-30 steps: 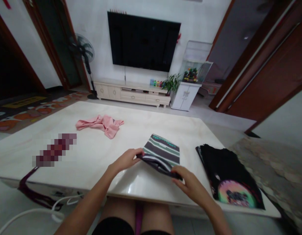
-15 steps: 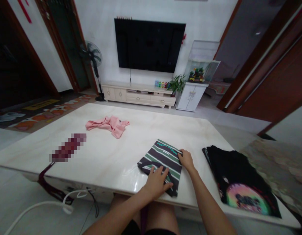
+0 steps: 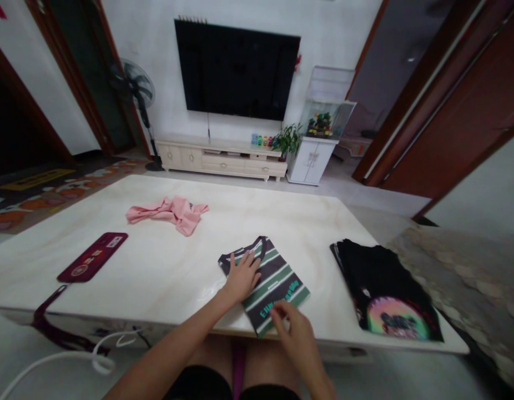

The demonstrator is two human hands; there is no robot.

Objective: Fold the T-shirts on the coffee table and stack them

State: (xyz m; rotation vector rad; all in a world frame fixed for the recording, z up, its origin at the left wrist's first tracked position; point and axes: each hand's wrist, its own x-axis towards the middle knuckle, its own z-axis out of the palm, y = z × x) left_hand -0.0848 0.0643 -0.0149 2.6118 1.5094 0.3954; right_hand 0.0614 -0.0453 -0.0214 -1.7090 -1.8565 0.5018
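A folded striped T-shirt (image 3: 273,280) in dark grey, green and white lies at the table's front edge. Its collar points away to the left and its teal lettering is close to me. My left hand (image 3: 242,278) rests flat on it just below the collar, fingers spread. Over the near edge, by the lettering, my right hand (image 3: 296,330) is curled with thumb and forefinger together. Whether cloth is pinched between them I cannot make out.
A crumpled pink garment (image 3: 169,213) lies at the table's back left, a dark red tag-shaped item (image 3: 92,258) with a strap at the left. Folded black clothes (image 3: 382,289) with a colourful print lie on the right. A white cable (image 3: 102,361) hangs by the front edge.
The striped T-shirt has been turned round, so its collar now faces away from me and its lettering faces me. My right hand has moved from its far side to the near edge.
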